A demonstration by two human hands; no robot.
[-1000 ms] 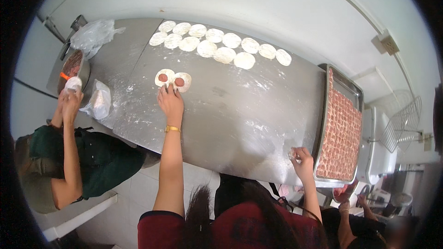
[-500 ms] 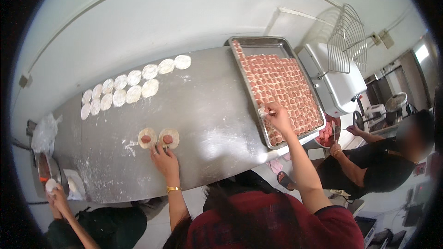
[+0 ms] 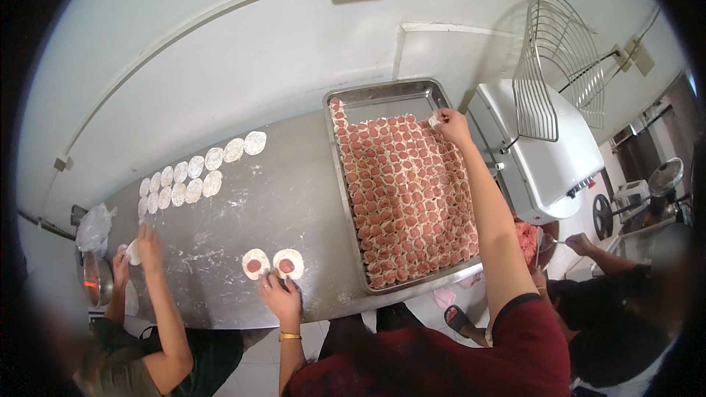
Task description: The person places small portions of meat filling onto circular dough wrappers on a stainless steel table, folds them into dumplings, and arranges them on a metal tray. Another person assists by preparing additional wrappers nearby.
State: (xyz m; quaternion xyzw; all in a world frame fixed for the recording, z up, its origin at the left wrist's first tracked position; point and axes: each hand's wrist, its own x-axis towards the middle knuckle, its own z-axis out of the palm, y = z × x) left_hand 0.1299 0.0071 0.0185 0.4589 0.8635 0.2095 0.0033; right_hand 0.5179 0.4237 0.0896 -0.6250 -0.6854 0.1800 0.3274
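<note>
My right hand (image 3: 451, 126) is at the far part of the metal tray (image 3: 387, 93), fingers pinched on a small pale dumpling (image 3: 435, 120). Rows of open-topped dumplings (image 3: 404, 198) with pink meat filling cover most of that tray. On the steel table, my left hand (image 3: 283, 298) rests with fingers apart, their tips at the near edges of two round dough wrappers. The left wrapper (image 3: 255, 255) and the right wrapper (image 3: 297, 256) lie flat, each bearing a ball of pink meat. What lies under the fingertips is partly hidden.
Two rows of bare dough wrappers (image 3: 194, 167) lie at the table's far left. A co-worker's hands (image 3: 149, 250) hold a wrapper there. On the right stand a white machine (image 3: 526, 147) with a wire rack (image 3: 548, 66), a bowl of pink meat (image 3: 543, 248) and another person holding a tool.
My right hand has gone from the tray's near left side to its far side, still pinching a dumpling. The co-worker's hands at left have moved over the table. The view has shifted.
</note>
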